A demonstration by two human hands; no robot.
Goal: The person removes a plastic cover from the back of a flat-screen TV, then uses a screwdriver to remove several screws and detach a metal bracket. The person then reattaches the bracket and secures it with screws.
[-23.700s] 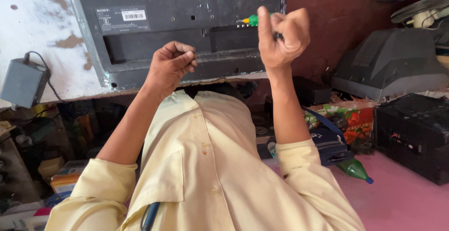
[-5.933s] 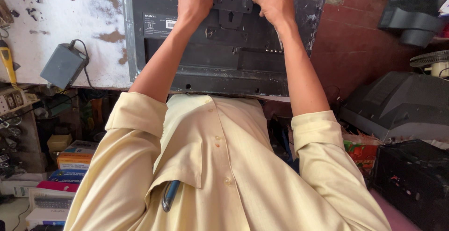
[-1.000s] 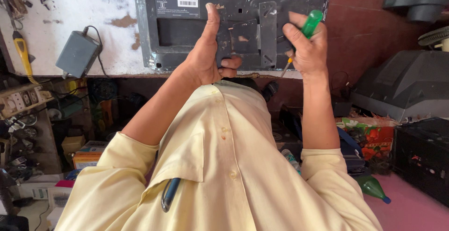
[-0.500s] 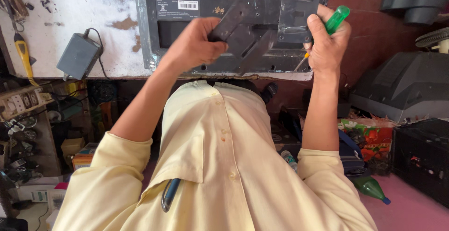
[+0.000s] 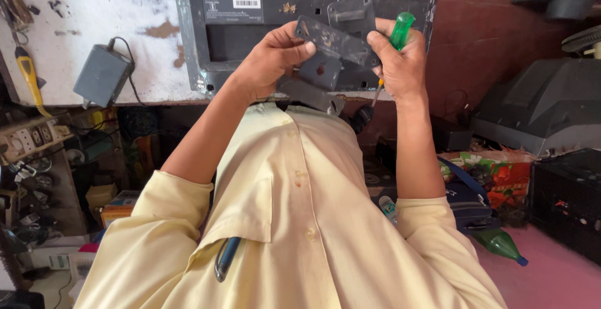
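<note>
Nearest the camera, filling the lower half of the frame, is the person's pale yellow shirt (image 5: 294,221), with one dark pen (image 5: 226,259) clipped in the chest pocket. Two bare forearms rise from the short sleeves toward the upper middle.

There, both hands hold one dark grey metal bracket (image 5: 328,52). It looks like flat, scuffed plates joined at angles, with a round hole in the middle plate and small holes near the ends. The left hand (image 5: 272,65) grips its left end, thumb on top and fingers curled underneath. The right hand (image 5: 400,68) steadies its right end with the fingertips, while the remaining fingers are closed around one screwdriver with a green handle (image 5: 400,30); its thin shaft points downward below the palm.

Just behind the bracket stands one flat-screen television (image 5: 263,27), back panel facing the viewer, with one further mounting plate (image 5: 352,16) on it. It leans against a white, chipped wall (image 5: 94,8).

At the upper left, one grey power adapter (image 5: 100,80) rests against the wall, and one yellow-handled tool (image 5: 28,74) hangs beside it. At far right sit one grey older television casing (image 5: 538,105) and one black box (image 5: 566,196). One green bottle (image 5: 498,243) lies on the pink surface at the lower right.
</note>
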